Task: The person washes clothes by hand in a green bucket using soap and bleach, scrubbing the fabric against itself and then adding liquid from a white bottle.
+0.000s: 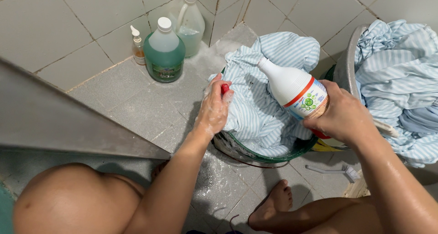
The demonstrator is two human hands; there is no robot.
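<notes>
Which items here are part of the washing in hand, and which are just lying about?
In use:
right hand tilting white bottle
left hand holding red cap
striped cloth in green basin

Lying about:
green jug
clear jug
small bottle
brush
grey tub of laundry

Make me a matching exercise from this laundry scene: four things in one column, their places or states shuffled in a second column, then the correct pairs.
Things:
1. white bottle
2. red cap
3. green jug
4. scrub brush

Places or states:
A. standing by the tiled wall
B. lying on the floor
C. tilted over the striped cloth, in the right hand
D. pinched in the left hand

Pairs: 1-C, 2-D, 3-A, 4-B
</notes>
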